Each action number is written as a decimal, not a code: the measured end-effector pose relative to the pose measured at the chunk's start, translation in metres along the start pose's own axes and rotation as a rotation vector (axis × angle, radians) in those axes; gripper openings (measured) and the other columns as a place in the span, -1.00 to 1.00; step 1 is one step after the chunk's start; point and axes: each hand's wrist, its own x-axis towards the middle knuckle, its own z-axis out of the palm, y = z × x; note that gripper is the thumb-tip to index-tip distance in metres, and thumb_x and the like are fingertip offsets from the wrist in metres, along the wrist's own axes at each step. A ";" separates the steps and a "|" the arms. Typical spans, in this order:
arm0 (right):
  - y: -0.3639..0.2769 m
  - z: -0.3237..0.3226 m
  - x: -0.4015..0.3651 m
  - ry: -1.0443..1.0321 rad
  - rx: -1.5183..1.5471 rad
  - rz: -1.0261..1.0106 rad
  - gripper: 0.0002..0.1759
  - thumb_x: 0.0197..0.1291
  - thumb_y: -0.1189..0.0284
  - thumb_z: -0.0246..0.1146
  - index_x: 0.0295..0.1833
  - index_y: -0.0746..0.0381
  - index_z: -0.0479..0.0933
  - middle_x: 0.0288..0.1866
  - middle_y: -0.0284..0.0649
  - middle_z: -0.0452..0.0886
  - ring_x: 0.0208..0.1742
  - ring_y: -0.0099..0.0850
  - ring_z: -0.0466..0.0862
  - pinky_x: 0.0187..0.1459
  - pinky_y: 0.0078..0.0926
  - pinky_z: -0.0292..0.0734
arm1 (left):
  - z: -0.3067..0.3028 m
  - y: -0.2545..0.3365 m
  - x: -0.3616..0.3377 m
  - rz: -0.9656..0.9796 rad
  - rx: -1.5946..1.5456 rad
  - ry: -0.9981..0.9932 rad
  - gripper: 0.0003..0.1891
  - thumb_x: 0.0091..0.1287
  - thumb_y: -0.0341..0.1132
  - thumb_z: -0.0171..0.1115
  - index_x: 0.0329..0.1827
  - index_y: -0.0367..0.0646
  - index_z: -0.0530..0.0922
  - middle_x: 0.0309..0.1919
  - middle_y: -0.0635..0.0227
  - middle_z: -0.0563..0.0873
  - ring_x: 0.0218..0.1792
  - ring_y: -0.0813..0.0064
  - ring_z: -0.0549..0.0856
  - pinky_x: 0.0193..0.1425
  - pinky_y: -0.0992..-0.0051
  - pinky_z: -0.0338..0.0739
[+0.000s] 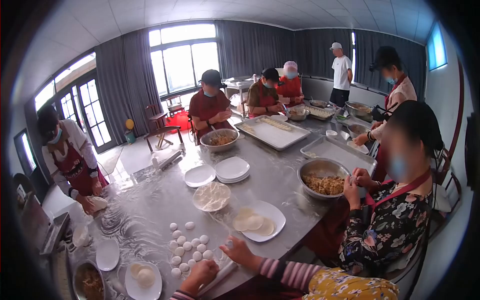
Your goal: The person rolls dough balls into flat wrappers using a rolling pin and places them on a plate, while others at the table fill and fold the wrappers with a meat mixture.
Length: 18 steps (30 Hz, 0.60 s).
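Note:
At the bottom of the view, my left hand (203,274) is closed just over the near table edge; what its fingers hold, if anything, is hidden. My right hand (241,252), in a striped sleeve, is also closed, with a small pale piece at its fingertips that I cannot make out. Between the two hands runs a pale bar-like strip (218,278). Several small round dough pieces (187,245) lie on the floured metal table just beyond my hands. Right of them, a white plate (278,220) carries flat round dough wrappers (255,222).
A bowl of flour (212,196) and stacked white plates (233,169) stand mid-table. Filling bowls (324,176) and a tray (272,137) with rows of dumplings lie beyond. A co-worker (390,215) sits close at right; another (75,160) handles dough at left.

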 end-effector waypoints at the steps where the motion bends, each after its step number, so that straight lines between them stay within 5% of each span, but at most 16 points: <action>1: 0.000 -0.009 -0.010 0.003 0.005 -0.012 -0.71 0.03 0.28 0.35 -0.29 0.26 0.48 -0.54 -0.04 0.57 -0.49 -0.06 0.63 -0.48 -0.15 0.50 | -0.002 0.001 -0.003 0.016 0.023 -0.045 -0.83 0.11 -0.25 0.21 -0.38 -0.15 0.63 -0.41 0.08 0.68 -0.30 0.15 0.69 -0.20 0.27 0.54; 4: -0.008 -0.035 -0.024 -0.081 0.361 0.273 -0.59 -0.02 0.29 0.40 -0.18 0.32 0.44 -0.54 0.02 0.55 -0.48 0.01 0.60 -0.49 -0.12 0.47 | -0.001 -0.012 -0.007 0.046 -0.006 -0.064 -0.83 0.11 -0.28 0.19 -0.35 -0.18 0.63 -0.40 0.07 0.69 -0.30 0.17 0.69 -0.18 0.31 0.54; 7: 0.007 -0.001 -0.020 -0.100 0.114 0.208 -0.57 -0.03 0.27 0.40 -0.19 0.34 0.43 -0.51 0.08 0.55 -0.47 0.06 0.58 -0.48 -0.12 0.46 | 0.001 -0.003 -0.010 -0.002 -0.002 -0.076 -0.84 0.12 -0.29 0.20 -0.35 -0.19 0.63 -0.40 0.07 0.69 -0.29 0.17 0.69 -0.18 0.31 0.54; 12: 0.004 0.007 -0.004 -0.125 0.229 0.356 -0.55 -0.05 0.29 0.42 -0.19 0.37 0.42 -0.49 0.11 0.55 -0.43 0.10 0.58 -0.46 -0.13 0.47 | -0.002 -0.006 0.000 0.062 0.038 -0.077 -0.76 0.14 -0.21 0.28 -0.31 -0.23 0.61 -0.44 0.13 0.68 -0.38 0.27 0.67 -0.25 0.36 0.52; 14: 0.005 -0.018 -0.029 -0.118 0.055 0.115 -0.49 -0.08 0.27 0.44 -0.12 0.35 0.41 -0.52 0.06 0.55 -0.43 0.07 0.60 -0.44 -0.14 0.50 | -0.003 -0.006 -0.008 0.043 0.036 -0.077 -0.79 0.13 -0.24 0.27 -0.35 -0.22 0.62 -0.48 0.10 0.67 -0.40 0.27 0.68 -0.27 0.36 0.52; 15: -0.003 -0.031 -0.033 -0.131 0.226 0.281 -0.45 -0.10 0.24 0.45 -0.11 0.37 0.41 -0.54 0.03 0.55 -0.44 0.05 0.61 -0.43 -0.16 0.51 | 0.001 -0.012 -0.011 0.049 -0.007 -0.012 -0.80 0.13 -0.24 0.26 -0.36 -0.22 0.62 -0.49 0.09 0.66 -0.41 0.26 0.68 -0.28 0.35 0.52; 18: 0.000 -0.016 -0.035 -0.108 0.109 0.266 -0.44 -0.06 0.23 0.43 -0.11 0.43 0.40 -0.54 0.05 0.55 -0.45 0.07 0.60 -0.41 -0.13 0.50 | 0.014 -0.022 -0.018 0.018 -0.033 -0.053 -0.81 0.12 -0.26 0.24 -0.37 -0.21 0.62 -0.49 0.06 0.66 -0.41 0.25 0.68 -0.29 0.34 0.52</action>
